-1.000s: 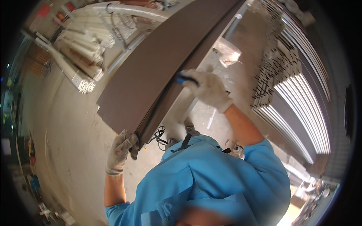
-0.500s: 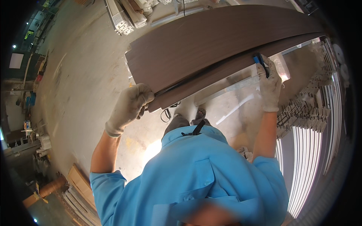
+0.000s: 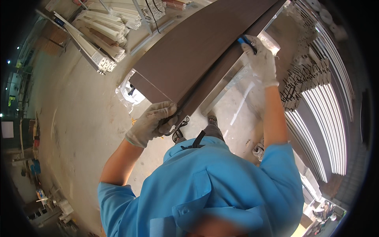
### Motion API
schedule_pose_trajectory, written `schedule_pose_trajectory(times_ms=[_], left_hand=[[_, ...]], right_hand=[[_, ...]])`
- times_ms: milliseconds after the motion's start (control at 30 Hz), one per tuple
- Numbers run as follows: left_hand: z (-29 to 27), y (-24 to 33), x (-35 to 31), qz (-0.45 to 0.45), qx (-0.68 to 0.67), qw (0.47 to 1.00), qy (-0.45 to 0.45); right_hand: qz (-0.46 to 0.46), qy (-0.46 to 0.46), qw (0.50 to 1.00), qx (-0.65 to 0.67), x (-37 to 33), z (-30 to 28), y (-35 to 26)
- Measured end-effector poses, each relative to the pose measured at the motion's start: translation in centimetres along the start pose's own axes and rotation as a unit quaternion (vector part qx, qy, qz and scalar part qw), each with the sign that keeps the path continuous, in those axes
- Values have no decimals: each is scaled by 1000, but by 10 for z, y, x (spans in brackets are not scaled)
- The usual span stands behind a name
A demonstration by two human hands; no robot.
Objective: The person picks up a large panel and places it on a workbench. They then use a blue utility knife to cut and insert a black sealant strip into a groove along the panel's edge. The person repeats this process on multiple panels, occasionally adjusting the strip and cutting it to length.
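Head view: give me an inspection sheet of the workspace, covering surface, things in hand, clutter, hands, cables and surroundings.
Surface: concrete floor, marked in places; whatever supports the panel is mostly hidden.
Things: long brown panel, slanting across the view; blue-and-black tool over it, contact unclear.
Clutter: crumpled clear plastic by the panel's near left corner.
Hands: left hand gloved, curled at the panel's near end, exact grip hidden; right hand gloved, holding the tool.
Cables: black cable at the top.
Surroundings: white-edged stacks at right; pale bundled lengths at upper left.
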State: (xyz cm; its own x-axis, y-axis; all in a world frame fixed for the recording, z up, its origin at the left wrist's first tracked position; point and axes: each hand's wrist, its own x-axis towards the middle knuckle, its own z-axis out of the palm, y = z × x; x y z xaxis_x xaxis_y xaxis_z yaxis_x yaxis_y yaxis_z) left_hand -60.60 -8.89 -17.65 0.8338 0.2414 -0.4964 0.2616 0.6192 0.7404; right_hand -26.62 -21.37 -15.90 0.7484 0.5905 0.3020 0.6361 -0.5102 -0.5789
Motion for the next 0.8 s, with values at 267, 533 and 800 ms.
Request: schedule_pose_trajectory(times_ms=[267, 533, 800], left_hand=[[-20, -1, 12, 3, -57, 990, -126], [-1, -14, 3, 235, 232, 944, 2], [10, -27, -7, 175, 334, 909, 177]], right_hand=[[-278, -234, 909, 204, -111, 39, -89], [-251, -275, 917, 145, -99, 26, -84], [-172, -150, 944, 236, -83, 24, -69]])
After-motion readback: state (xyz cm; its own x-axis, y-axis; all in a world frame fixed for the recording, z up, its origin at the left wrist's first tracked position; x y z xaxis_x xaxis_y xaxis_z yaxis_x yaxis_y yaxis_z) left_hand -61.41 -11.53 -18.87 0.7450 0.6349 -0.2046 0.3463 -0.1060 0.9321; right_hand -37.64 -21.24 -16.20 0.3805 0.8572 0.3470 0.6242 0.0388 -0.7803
